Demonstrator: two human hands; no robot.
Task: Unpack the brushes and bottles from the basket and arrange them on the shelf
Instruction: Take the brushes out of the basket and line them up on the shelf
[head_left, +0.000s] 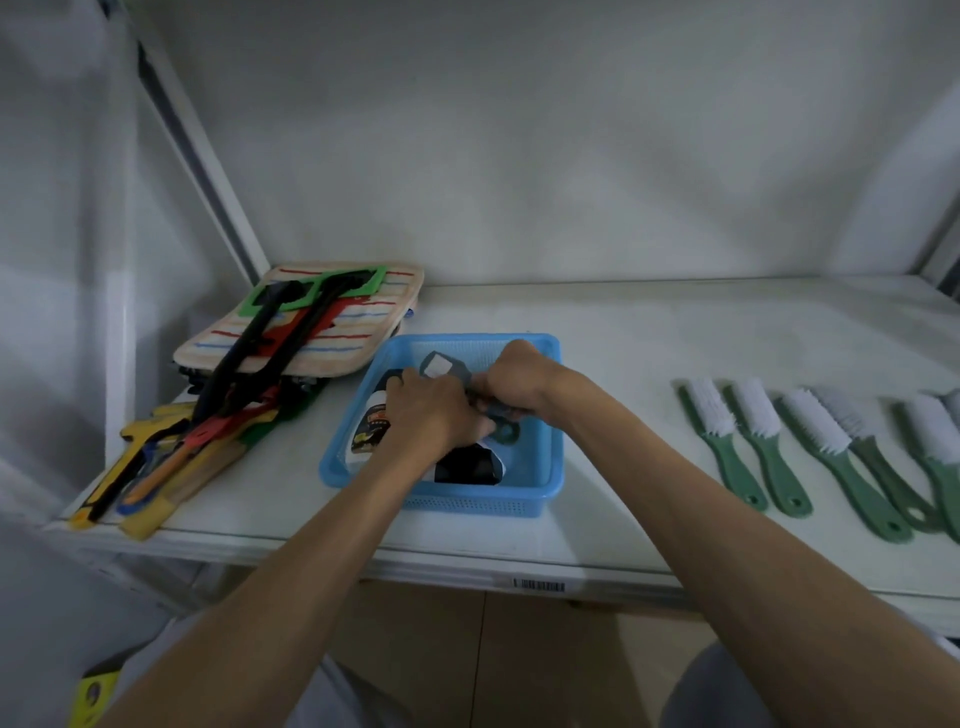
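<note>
A blue plastic basket (550, 483) stands on the white shelf (649, 343). Both hands are inside it. My right hand (519, 379) grips a grey-green brush (441, 366) by its handle; a white label shows near the brush's far end. My left hand (431, 410) is closed over a white bottle (371, 426) with a dark printed label, lying in the basket's left part. A black and white item (467, 465) lies at the basket's near side. Several green-handled brushes with white bristles (722, 441) lie in a row on the shelf to the right.
A striped mat (332, 343) with long-handled tools (249, 374) stacked on it fills the shelf's left end, beside the white upright post (208, 161). A barcode sticker (537, 585) marks the shelf's front edge. Bare shelf lies between the basket and the brush row.
</note>
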